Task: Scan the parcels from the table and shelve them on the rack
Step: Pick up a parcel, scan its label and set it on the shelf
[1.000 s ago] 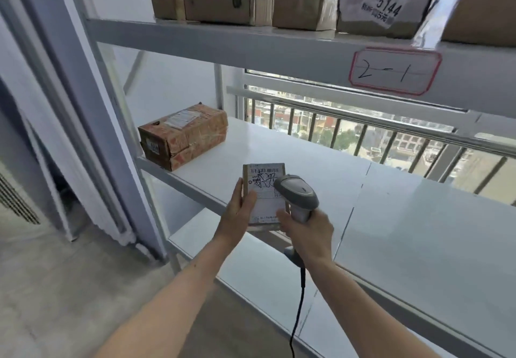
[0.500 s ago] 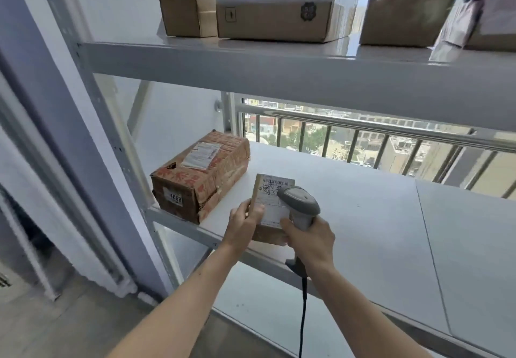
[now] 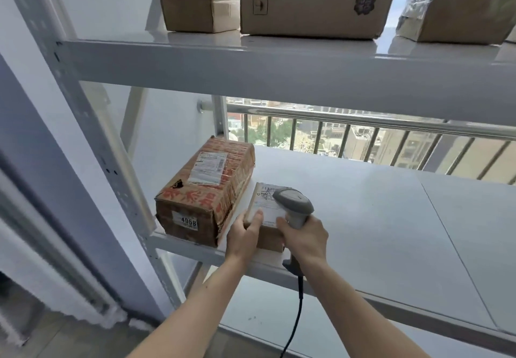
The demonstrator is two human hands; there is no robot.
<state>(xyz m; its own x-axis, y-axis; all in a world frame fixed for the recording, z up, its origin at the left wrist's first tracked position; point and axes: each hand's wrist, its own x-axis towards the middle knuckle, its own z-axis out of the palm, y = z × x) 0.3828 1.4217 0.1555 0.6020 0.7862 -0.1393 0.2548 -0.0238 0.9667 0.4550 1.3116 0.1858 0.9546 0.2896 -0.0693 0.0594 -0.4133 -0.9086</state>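
Note:
A small brown parcel (image 3: 265, 208) with a white label lies on the middle rack shelf (image 3: 363, 218), close to its front edge. My left hand (image 3: 244, 235) grips its near left corner, thumb on top. My right hand (image 3: 305, 239) holds a grey barcode scanner (image 3: 294, 204) by the handle, its head hanging over the parcel's label and hiding part of it. A black cable drops from the scanner. Just left of the small parcel stands a bigger box (image 3: 205, 190) wrapped in red-printed tape, tagged 4068.
The upper shelf (image 3: 279, 70) carries three cardboard boxes (image 3: 315, 3). The rack's white upright (image 3: 92, 140) stands at the left. A lower shelf (image 3: 268, 318) shows under my arms. Behind the rack a metal railing (image 3: 363, 128) crosses a window.
The small parcel went from held upright in front of the shelf to lying on the shelf beside the taped box. Both hands moved forward with it; the view shifted closer to the rack.

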